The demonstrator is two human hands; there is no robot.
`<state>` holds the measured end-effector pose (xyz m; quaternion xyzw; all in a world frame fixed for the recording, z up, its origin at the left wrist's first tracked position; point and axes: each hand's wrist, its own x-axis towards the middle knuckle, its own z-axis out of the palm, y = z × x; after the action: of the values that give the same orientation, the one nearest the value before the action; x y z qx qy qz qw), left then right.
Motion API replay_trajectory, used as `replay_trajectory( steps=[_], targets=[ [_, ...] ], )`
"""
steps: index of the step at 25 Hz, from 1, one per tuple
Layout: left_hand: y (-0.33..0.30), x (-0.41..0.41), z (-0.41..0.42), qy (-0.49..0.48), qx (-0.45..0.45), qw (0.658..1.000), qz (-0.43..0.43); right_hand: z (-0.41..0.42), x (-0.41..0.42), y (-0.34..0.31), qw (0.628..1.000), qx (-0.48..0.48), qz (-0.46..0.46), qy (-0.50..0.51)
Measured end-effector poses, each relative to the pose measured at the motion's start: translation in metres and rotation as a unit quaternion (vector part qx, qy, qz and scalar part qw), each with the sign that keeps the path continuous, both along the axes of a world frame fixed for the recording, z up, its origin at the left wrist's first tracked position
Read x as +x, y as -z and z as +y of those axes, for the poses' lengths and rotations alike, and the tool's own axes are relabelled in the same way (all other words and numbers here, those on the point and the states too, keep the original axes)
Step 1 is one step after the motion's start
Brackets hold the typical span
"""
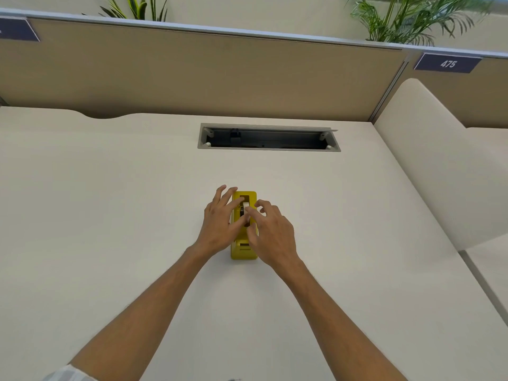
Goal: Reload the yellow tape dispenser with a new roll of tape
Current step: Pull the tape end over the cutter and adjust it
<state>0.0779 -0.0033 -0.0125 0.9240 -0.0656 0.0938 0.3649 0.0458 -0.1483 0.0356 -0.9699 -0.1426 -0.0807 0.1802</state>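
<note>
- On the pale desk (110,215), we find the yellow plastic tape dispenser (243,251) standing between both hands.
- We note a white tape roll (245,207) in its well, pinched between left hand (220,226) and right hand (272,232), fingers narrowed.
- We judge seating underway; threading to the cutter remains.

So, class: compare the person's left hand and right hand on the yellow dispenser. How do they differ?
The left hand has fingers spread, reaching in from the left; the right hand has fingers curled, coming from the right. The left fingers lie flatter, the right knuckles arch higher. Both meet at the tape roll in the tape dispenser.
</note>
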Motion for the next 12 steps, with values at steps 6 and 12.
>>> replay_trajectory(
  steps=[6,12],
  targets=[
    [-0.0010,-0.0014,0.0009,0.008,-0.011,1.000,-0.007,0.0002,0.0005,0.0019,1.000,-0.001,-0.004,0.001],
    [-0.0061,-0.0053,0.0004,0.031,-0.048,0.998,-0.008,0.0002,0.0012,0.0023,1.000,-0.004,-0.005,0.002]
  ],
)
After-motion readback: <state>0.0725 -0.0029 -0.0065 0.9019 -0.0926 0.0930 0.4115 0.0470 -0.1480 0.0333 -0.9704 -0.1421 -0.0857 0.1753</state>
